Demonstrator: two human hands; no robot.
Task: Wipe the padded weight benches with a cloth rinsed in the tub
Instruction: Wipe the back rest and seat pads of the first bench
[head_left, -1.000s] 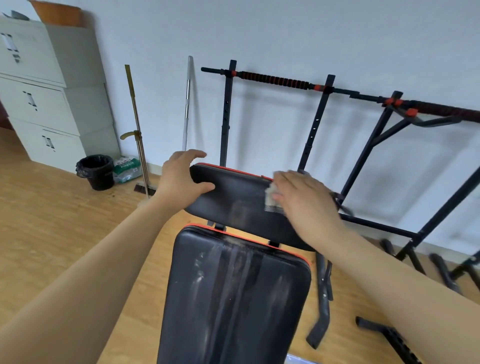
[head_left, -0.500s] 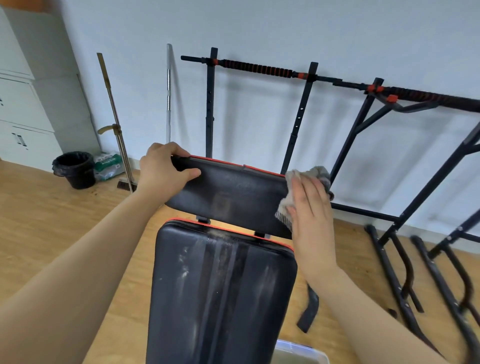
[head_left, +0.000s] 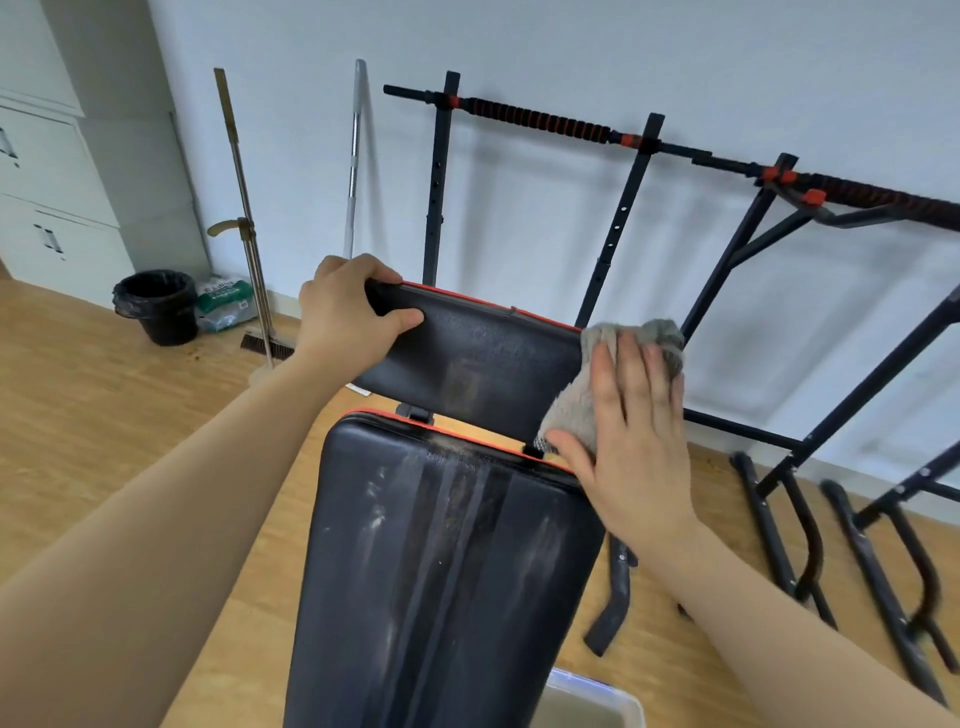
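A black padded bench with red trim fills the middle. Its long back pad (head_left: 441, 571) shows pale streaks and dust marks. The smaller head pad (head_left: 478, 364) stands tilted behind it. My left hand (head_left: 348, 317) grips the head pad's upper left corner, thumb on the front face. My right hand (head_left: 634, 441) lies flat with straight fingers, pressing a grey fluffy cloth (head_left: 587, 400) against the head pad's right edge. The cloth wraps round that edge. A tub (head_left: 592, 701) shows its pale corner at the bottom edge, right of the bench.
Black rack frames with red-and-black grips (head_left: 623, 182) lean on the wall behind and spread over the floor at right. A broom (head_left: 249, 249) and a metal pole (head_left: 356, 156) lean at left. A black bin (head_left: 156, 306) and grey cabinets (head_left: 57, 208) stand at far left.
My right hand slid the cloth rightward across the head pad to its right edge and flattened over it. The view shifted right. My left hand kept its grip on the pad's corner.
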